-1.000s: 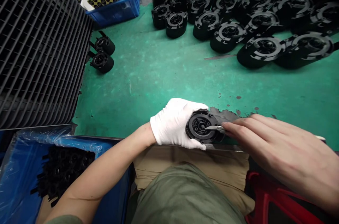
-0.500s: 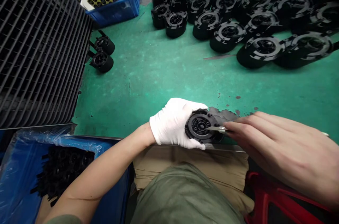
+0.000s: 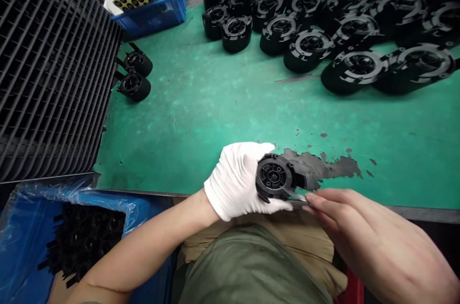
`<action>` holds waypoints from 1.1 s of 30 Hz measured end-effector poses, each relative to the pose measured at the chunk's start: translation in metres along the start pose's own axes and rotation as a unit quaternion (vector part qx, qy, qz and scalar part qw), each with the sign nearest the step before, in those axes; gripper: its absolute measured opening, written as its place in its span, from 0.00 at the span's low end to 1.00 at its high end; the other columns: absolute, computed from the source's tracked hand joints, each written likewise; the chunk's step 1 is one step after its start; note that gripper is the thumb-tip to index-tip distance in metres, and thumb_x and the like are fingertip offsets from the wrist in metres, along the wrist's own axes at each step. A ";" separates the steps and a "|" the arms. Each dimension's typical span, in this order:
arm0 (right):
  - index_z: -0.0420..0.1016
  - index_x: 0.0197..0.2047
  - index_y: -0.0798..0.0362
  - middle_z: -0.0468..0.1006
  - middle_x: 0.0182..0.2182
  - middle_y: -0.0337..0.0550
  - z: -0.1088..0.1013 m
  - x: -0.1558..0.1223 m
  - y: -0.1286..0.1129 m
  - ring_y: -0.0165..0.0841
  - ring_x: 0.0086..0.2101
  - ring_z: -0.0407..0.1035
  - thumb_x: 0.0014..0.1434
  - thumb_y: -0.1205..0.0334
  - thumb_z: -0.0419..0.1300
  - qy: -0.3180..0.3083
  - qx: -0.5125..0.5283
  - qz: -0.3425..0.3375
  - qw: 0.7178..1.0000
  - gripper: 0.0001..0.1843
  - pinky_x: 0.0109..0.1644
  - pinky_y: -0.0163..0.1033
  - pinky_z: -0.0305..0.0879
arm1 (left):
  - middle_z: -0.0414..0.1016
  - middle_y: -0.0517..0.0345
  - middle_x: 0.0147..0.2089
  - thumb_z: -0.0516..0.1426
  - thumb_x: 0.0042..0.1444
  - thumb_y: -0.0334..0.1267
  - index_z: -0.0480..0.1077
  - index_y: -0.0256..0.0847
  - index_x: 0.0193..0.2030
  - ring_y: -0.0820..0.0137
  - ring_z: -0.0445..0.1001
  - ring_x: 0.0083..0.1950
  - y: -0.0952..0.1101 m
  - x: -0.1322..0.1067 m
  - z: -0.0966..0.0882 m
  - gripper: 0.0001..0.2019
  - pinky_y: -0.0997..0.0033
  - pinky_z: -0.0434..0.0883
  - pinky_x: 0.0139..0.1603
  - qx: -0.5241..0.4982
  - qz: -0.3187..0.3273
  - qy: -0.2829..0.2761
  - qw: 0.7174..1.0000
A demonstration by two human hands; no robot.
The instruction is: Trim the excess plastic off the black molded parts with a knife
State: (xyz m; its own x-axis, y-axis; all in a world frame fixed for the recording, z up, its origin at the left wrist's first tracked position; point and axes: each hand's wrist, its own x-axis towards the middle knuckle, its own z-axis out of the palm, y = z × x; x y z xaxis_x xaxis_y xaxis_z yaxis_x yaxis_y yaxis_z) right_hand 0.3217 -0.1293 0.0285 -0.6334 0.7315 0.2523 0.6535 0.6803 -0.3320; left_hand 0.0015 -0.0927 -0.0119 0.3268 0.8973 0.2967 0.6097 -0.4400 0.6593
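My left hand point(image 3: 233, 182), in a white glove, is wrapped round a black round plastic housing point(image 3: 274, 176) at the table's front edge. The housing's ribbed round face points up toward me, and a short tab sticks out on its right side. My bare right hand point(image 3: 362, 227) pinches a craft knife point(image 3: 295, 195); most of its handle is hidden in the fingers. The thin blade lies against the lower right rim of the housing.
Many similar black housings point(image 3: 309, 48) stand in rows at the back right of the green table point(image 3: 201, 103). Two more housings point(image 3: 134, 86) sit by a dark wire rack point(image 3: 53, 64). A blue bin point(image 3: 154, 16) holds sticker sheets; a lined blue crate point(image 3: 143, 208) holds black parts.
The housing and my left hand have come slightly nearer to me, and the housing is turned a little. The blade has moved from the middle of the face to its lower right rim.
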 end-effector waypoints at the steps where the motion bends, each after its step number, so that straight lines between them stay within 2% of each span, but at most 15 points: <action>1: 0.83 0.71 0.47 0.93 0.57 0.51 0.001 0.003 -0.006 0.43 0.47 0.89 0.87 0.63 0.64 0.001 -0.008 -0.010 1.000 0.14 0.49 0.46 0.85 | 0.90 0.39 0.59 0.73 0.59 0.88 0.74 0.41 0.78 0.40 0.93 0.58 0.001 -0.003 0.001 0.58 0.40 0.91 0.61 0.008 0.020 0.012 1.000; 3: 0.80 0.71 0.52 0.90 0.56 0.56 0.002 0.009 -0.015 0.46 0.45 0.88 0.86 0.66 0.66 0.010 -0.034 -0.014 0.999 0.15 0.47 0.49 0.85 | 0.89 0.38 0.61 0.73 0.63 0.86 0.71 0.40 0.81 0.41 0.93 0.60 0.000 -0.005 0.002 0.58 0.40 0.91 0.61 0.027 0.057 0.038 0.997; 6: 0.80 0.73 0.52 0.90 0.56 0.57 0.000 0.012 -0.020 0.49 0.44 0.88 0.85 0.68 0.65 0.012 -0.059 0.003 0.998 0.18 0.45 0.52 0.86 | 0.89 0.36 0.63 0.74 0.64 0.84 0.66 0.37 0.84 0.42 0.92 0.61 -0.003 -0.007 0.002 0.61 0.40 0.91 0.61 0.040 0.091 0.077 0.992; 9: 0.80 0.78 0.49 0.91 0.58 0.56 -0.001 0.004 -0.020 0.48 0.46 0.89 0.86 0.65 0.62 -0.013 -0.054 0.009 0.998 0.23 0.45 0.50 0.86 | 0.88 0.37 0.64 0.75 0.62 0.83 0.64 0.40 0.85 0.41 0.92 0.61 -0.005 -0.008 0.003 0.62 0.39 0.90 0.62 0.036 0.082 0.061 0.994; 14: 0.80 0.79 0.49 0.90 0.59 0.55 0.004 -0.005 -0.021 0.44 0.48 0.89 0.89 0.59 0.60 -0.046 -0.018 0.024 0.998 0.22 0.46 0.46 0.86 | 0.88 0.36 0.64 0.74 0.61 0.85 0.65 0.42 0.84 0.40 0.93 0.62 -0.004 -0.011 0.004 0.61 0.38 0.90 0.64 0.050 0.057 0.041 0.996; 17: 0.81 0.77 0.49 0.90 0.57 0.54 0.008 -0.003 -0.027 0.43 0.47 0.88 0.88 0.61 0.61 -0.036 -0.005 0.050 0.998 0.21 0.47 0.44 0.85 | 0.88 0.36 0.65 0.72 0.61 0.86 0.68 0.44 0.82 0.39 0.93 0.62 -0.003 -0.011 0.004 0.59 0.36 0.90 0.65 0.055 0.041 0.031 0.997; 23: 0.81 0.73 0.49 0.88 0.54 0.53 0.013 0.010 -0.043 0.42 0.45 0.85 0.88 0.65 0.60 0.020 -0.019 0.070 0.997 0.17 0.45 0.45 0.84 | 0.88 0.38 0.62 0.74 0.63 0.82 0.66 0.40 0.83 0.42 0.94 0.59 -0.002 -0.010 0.003 0.59 0.40 0.90 0.61 0.059 0.082 0.080 0.992; 27: 0.81 0.71 0.51 0.88 0.55 0.54 0.018 0.009 -0.046 0.44 0.48 0.87 0.88 0.64 0.65 0.045 -0.015 0.084 0.995 0.13 0.51 0.48 0.86 | 0.88 0.37 0.63 0.74 0.62 0.83 0.66 0.41 0.83 0.41 0.93 0.60 -0.002 -0.009 0.004 0.59 0.38 0.90 0.62 0.052 0.069 0.059 0.995; 30: 0.79 0.74 0.50 0.89 0.55 0.52 0.021 0.002 -0.048 0.42 0.49 0.90 0.86 0.64 0.69 0.064 0.049 0.087 0.993 0.19 0.54 0.45 0.89 | 0.89 0.40 0.60 0.73 0.62 0.84 0.71 0.43 0.77 0.43 0.93 0.57 -0.002 -0.007 0.005 0.54 0.40 0.90 0.58 0.052 0.053 0.044 0.996; 33: 0.74 0.84 0.49 0.92 0.51 0.47 0.023 0.003 -0.053 0.38 0.42 0.90 0.88 0.64 0.66 0.045 0.112 0.099 0.988 0.27 0.45 0.39 0.87 | 0.88 0.41 0.58 0.72 0.62 0.84 0.74 0.44 0.73 0.44 0.93 0.54 0.001 -0.006 0.003 0.50 0.42 0.90 0.55 0.048 0.044 0.040 0.997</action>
State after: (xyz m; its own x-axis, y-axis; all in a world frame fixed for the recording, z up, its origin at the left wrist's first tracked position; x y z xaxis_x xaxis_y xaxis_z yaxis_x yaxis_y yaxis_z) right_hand 0.2755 -0.1638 0.0265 -0.4568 0.8572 0.2379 0.6465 0.5036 -0.5731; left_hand 0.0022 -0.0990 -0.0155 0.3257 0.8529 0.4080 0.6490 -0.5155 0.5595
